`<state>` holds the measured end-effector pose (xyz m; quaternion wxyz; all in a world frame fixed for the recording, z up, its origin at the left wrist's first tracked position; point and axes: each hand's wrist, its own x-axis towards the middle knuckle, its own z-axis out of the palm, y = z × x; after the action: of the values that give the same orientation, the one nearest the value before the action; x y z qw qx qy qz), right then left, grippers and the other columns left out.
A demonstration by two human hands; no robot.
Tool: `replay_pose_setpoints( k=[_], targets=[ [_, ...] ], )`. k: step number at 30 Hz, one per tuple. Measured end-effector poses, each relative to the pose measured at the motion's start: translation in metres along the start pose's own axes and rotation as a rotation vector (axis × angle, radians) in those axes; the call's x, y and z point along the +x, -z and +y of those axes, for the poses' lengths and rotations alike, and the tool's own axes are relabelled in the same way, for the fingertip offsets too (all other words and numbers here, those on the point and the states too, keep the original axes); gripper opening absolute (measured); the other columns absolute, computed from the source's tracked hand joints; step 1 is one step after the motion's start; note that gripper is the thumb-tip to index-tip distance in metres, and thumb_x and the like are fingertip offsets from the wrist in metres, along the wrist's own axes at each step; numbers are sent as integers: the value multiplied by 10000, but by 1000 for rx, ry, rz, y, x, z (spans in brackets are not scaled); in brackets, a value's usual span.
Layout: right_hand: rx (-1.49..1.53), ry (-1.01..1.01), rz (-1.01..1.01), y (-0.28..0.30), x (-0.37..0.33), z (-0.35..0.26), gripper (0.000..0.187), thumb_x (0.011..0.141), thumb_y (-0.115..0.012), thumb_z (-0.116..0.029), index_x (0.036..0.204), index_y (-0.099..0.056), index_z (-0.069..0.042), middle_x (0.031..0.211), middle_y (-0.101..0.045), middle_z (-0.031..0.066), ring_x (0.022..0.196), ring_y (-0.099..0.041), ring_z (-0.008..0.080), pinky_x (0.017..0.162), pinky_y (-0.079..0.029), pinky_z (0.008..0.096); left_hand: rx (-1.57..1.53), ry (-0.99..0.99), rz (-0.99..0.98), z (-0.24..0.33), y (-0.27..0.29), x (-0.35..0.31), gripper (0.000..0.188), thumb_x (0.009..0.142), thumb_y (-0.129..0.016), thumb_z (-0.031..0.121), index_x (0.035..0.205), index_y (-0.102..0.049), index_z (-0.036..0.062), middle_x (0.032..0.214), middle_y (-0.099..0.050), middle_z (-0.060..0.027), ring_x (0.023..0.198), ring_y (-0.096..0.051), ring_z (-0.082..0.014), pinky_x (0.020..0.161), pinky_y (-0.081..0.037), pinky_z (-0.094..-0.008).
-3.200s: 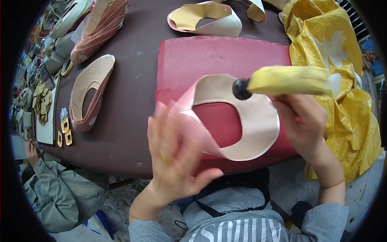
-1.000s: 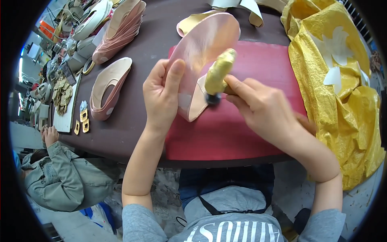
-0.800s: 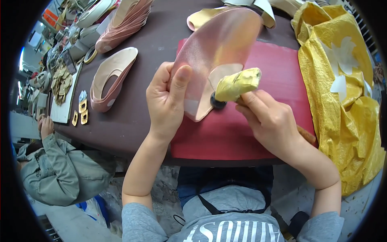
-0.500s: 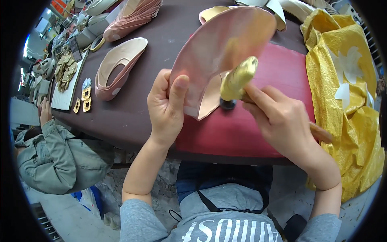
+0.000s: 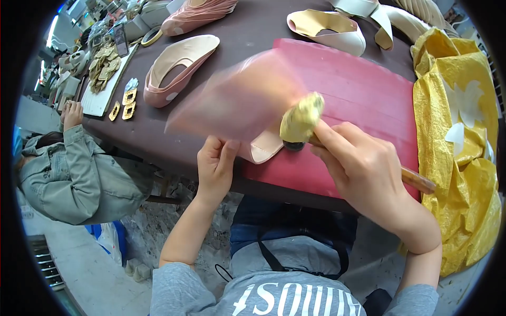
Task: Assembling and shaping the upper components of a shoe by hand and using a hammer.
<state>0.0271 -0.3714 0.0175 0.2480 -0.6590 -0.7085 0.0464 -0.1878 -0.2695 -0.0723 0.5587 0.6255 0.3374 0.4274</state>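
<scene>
Pinched between the thumb and fingers of my left hand [image 5: 215, 167] is a pink shoe upper [image 5: 232, 102], smeared by motion. Its pale lining shows along the lower edge near the hammer. My right hand [image 5: 366, 166] is wrapped round a hammer [image 5: 302, 117] whose head is covered in yellow wrapping with a dark round face underneath. The wooden handle sticks out behind the hand to the right. The hammer's face is at the upper's lower right edge, over a red mat [image 5: 358, 89]; whether they touch, I cannot tell.
Beyond my left hand lie a pink shoe upper [image 5: 158, 95], a pink stack [image 5: 200, 16] and gold buckles [image 5: 129, 110]. A white upper [image 5: 356, 38] is at the far side. Yellow sacking [image 5: 448, 210] hangs at the right. A co-worker's sleeve [image 5: 79, 168] is at the left.
The shoe upper has swung down and to the left, pivoting from my left hand. The hammer stays near its lower edge, its head tilted a little differently. The whole view has shifted slightly.
</scene>
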Motion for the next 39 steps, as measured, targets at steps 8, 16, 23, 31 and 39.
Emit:
replay_pose_setpoints(
  k=[8, 16, 23, 31, 39],
  targets=[
    [13, 234, 232, -27, -10, 2, 330, 827, -643, -42, 1155, -603, -22, 736, -510, 41, 486, -474, 163, 438, -404, 295, 429, -121, -43, -40, 26, -22, 186, 1007, -499, 179, 1041, -563, 8, 1058, -624, -97, 944, -564, -189, 856, -442, -267],
    [-18, 245, 177, -29, -14, -3, 398, 810, -636, -48, 1201, -573, -20, 739, -503, 46, 501, -498, 167, 450, -417, 299, 383, -48, -98, -27, 28, -29, 173, 995, -494, 140, 1039, -596, 8, 1102, -606, -99, 993, -557, -205, 926, -422, -294],
    [-87, 200, 137, -8, 4, -15, 299, 829, -662, -46, 1123, -612, -27, 766, -552, 54, 521, -499, 174, 457, -410, 309, 105, 84, 3, 5, 17, -31, 186, 1000, -476, 151, 1020, -602, 15, 1092, -602, -89, 1009, -559, -195, 945, -411, -307],
    [-49, 119, 78, -35, 15, -18, 263, 848, -664, -64, 1107, -623, -44, 770, -566, 53, 527, -492, 180, 454, -404, 316, 266, -14, 23, 11, 11, -27, 205, 1012, -474, 186, 1002, -603, 26, 1055, -616, -82, 1001, -559, -183, 934, -415, -311],
    [219, 78, 148, -2, 4, -5, 249, 797, -682, 26, 1041, -648, -11, 824, -629, 64, 601, -555, 193, 550, -453, 294, 38, -58, 219, 21, 9, -8, 187, 1015, -476, 162, 995, -609, 32, 925, -647, -74, 889, -593, -160, 832, -458, -283]
  ],
)
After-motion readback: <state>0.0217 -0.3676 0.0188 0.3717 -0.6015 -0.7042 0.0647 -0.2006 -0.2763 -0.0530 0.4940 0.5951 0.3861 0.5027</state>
